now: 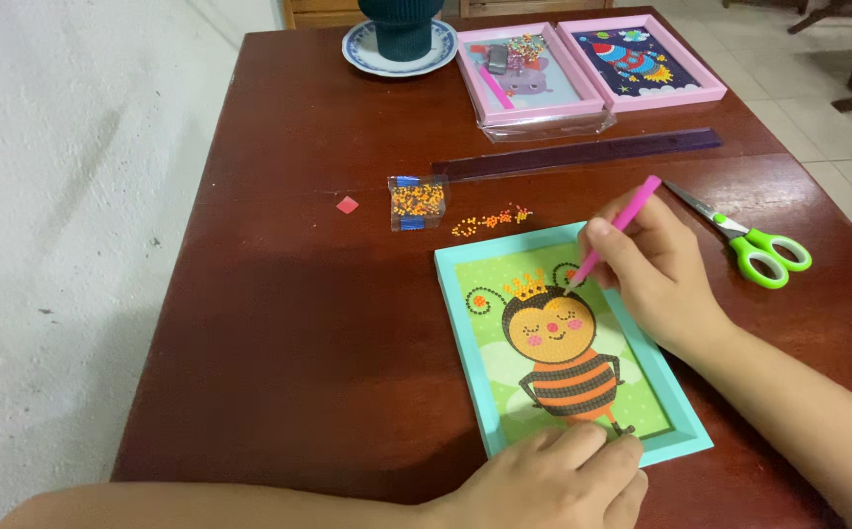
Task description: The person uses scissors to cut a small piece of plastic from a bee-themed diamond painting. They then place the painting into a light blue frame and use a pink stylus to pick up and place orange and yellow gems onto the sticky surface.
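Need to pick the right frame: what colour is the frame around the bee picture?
Turquoise plastic frame, best seen in the head view.

Background items on the brown table (279, 323): green-handled scissors (754, 245), a dark ruler (583, 154), a small red square (348, 205) — lying alone near the left edge — two pink frames (534, 73) (639, 61), and a blue-rimmed saucer (399, 49) under a dark teal cup (402, 24).
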